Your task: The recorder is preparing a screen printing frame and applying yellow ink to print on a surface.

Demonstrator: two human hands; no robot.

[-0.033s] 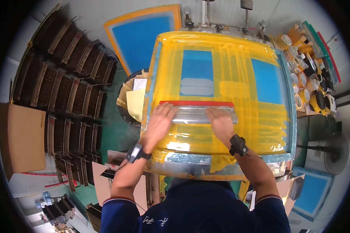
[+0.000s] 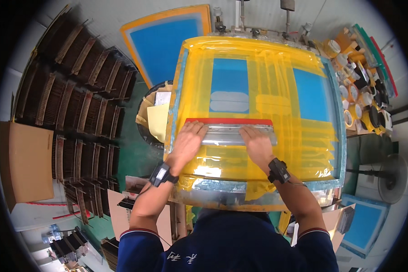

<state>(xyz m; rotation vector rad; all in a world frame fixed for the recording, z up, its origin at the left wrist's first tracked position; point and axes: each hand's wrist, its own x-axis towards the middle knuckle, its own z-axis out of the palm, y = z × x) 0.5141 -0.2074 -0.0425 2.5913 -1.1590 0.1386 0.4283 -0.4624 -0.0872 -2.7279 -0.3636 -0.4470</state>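
Note:
A squeegee (image 2: 231, 131) with a red blade and a silver metal holder lies crosswise over the screen-printing frame (image 2: 342, 149). My left hand (image 2: 189, 138) grips its left end, fingers bent over the holder. Toward the right end, my right hand (image 2: 257, 141) grips the same holder; its thumb is largely hidden. Yellow tape (image 2: 274, 68) covers most of the screen. Between the taped parts show a blue mesh window (image 2: 230, 77) with two pale rounded shapes, just beyond the squeegee, and another blue area (image 2: 312, 93) at the right.
Dark drying racks (image 2: 88, 86) fill the left side, with a cardboard box (image 2: 31, 161) beside them. A lined bin (image 2: 157, 120) stands left of the screen. An orange-framed screen (image 2: 165, 41) leans behind. Tape rolls and jars (image 2: 356, 97) crowd the right, above a fan (image 2: 391, 178).

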